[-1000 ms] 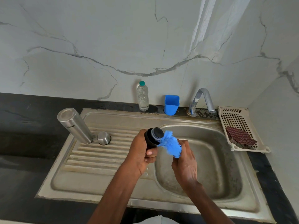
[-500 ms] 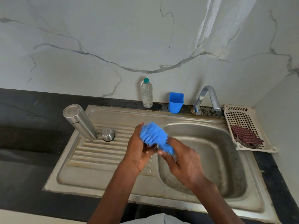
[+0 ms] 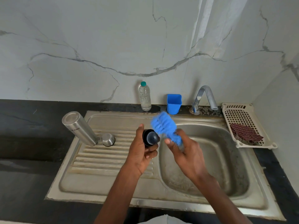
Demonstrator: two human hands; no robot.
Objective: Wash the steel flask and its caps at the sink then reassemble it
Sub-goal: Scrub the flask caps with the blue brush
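At the sink | my left hand [image 3: 142,152] grips the black inner cap [image 3: 150,137] | my right hand [image 3: 186,152] holds the blue brush [image 3: 165,125], seemingly mid-scrub | steel flask [image 3: 79,128] and steel cap [image 3: 108,139] wait on the drainboard [image 3: 100,160] | rinsing, reassembly remain

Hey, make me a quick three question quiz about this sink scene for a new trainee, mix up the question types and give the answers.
1. True or false: the steel flask stands upside down on the drainboard.
2. Which hand holds the black cap? A) left B) right
3. Fill in: the right hand holds a blue ____.

Key: 1 true; 2 A, the left hand; 3 brush.
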